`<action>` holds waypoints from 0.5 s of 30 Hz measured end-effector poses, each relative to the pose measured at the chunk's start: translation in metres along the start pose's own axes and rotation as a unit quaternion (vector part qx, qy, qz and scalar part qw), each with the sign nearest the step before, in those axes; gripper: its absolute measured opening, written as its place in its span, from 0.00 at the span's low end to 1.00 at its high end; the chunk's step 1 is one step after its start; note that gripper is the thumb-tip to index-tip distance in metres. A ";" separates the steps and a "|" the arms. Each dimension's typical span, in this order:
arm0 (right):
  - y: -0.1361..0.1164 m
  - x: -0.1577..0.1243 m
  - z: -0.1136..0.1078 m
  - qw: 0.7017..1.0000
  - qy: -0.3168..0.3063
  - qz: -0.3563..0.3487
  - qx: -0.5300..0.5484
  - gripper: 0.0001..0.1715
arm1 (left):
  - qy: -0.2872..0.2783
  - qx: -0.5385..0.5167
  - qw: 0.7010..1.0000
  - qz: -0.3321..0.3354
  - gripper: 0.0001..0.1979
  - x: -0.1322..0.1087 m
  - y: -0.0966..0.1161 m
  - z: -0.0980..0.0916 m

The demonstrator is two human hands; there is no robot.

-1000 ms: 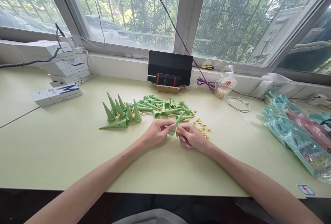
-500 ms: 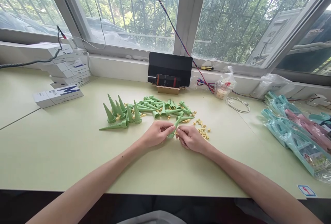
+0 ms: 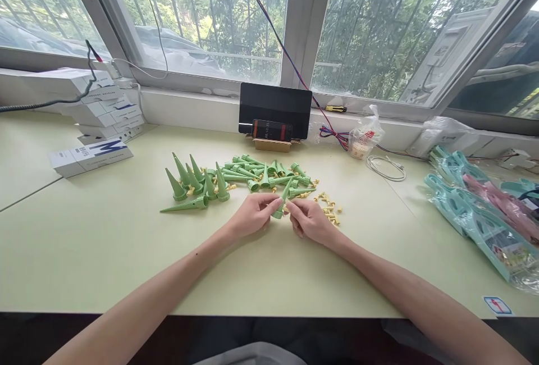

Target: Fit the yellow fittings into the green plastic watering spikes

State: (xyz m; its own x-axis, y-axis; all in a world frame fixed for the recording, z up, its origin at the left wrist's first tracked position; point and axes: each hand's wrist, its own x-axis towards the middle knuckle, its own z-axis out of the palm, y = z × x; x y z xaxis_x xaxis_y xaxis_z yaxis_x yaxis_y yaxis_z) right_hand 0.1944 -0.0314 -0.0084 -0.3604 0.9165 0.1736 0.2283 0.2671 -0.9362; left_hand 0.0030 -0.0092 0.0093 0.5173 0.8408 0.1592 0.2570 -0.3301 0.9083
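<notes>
green plastic spike (image 3: pixel 285 191) tilts over the counter (image 3: pixel 236 278), pinched by the left hand (image 3: pixel 251 214); the right hand (image 3: pixel 310 220) has its grip closed on a yellow peg (image 3: pixel 286 210) beside it. best hold the spike steady.

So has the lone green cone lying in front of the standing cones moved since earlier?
No: against the standing cones, the lying cone holds the same spot, no visible shift either way.
</notes>
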 end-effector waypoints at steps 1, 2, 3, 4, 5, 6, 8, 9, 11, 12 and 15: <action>0.000 0.000 0.000 1.000 0.008 -0.005 -0.005 0.24 | 0.006 -0.004 1.000 -0.003 0.20 0.000 -0.001 0.000; -0.001 0.000 0.000 1.000 0.013 -0.011 -0.011 0.24 | 0.012 -0.007 1.000 -0.005 0.19 0.000 -0.001 0.000; -0.002 0.000 0.000 1.000 0.016 -0.017 -0.018 0.23 | 0.015 -0.007 1.000 -0.005 0.19 0.000 -0.002 0.000; -0.003 -0.001 0.000 0.999 0.015 -0.023 -0.027 0.23 | 0.015 -0.006 1.000 -0.003 0.19 0.001 -0.002 0.000; -0.004 -0.001 0.000 0.999 0.014 -0.028 -0.036 0.22 | 0.015 -0.005 1.000 -0.002 0.19 0.001 -0.003 0.000; -0.005 -0.002 0.000 0.998 0.013 -0.032 -0.046 0.21 | 0.014 -0.005 1.000 0.000 0.19 0.001 -0.003 0.001; -0.007 -0.002 0.000 0.997 0.013 -0.036 -0.067 0.21 | 0.011 -0.007 1.000 0.002 0.18 0.001 -0.003 0.002; -0.007 -0.002 0.000 0.996 0.015 -0.038 -0.077 0.21 | 0.009 -0.009 1.000 0.001 0.18 0.001 -0.003 0.002; -0.007 -0.002 -0.001 0.995 0.020 -0.040 -0.090 0.22 | 0.006 -0.015 1.000 -0.001 0.18 0.000 -0.003 0.003; -0.007 -0.002 -0.001 0.995 0.021 -0.040 -0.093 0.22 | 0.007 -0.017 1.000 -0.001 0.18 0.000 -0.003 0.004; -0.006 -0.002 -0.002 0.995 0.018 -0.033 -0.089 0.21 | 0.013 -0.017 1.000 0.004 0.18 -0.001 -0.004 0.005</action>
State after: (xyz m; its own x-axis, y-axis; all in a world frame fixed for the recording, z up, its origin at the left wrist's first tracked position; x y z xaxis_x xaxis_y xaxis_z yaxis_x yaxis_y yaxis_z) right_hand 0.1950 -0.0341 -0.0023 -0.3482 0.9043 0.2469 0.3621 0.3727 -0.8544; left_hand 0.0059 -0.0110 0.0037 0.4981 0.8490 0.1764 0.2253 -0.3232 0.9191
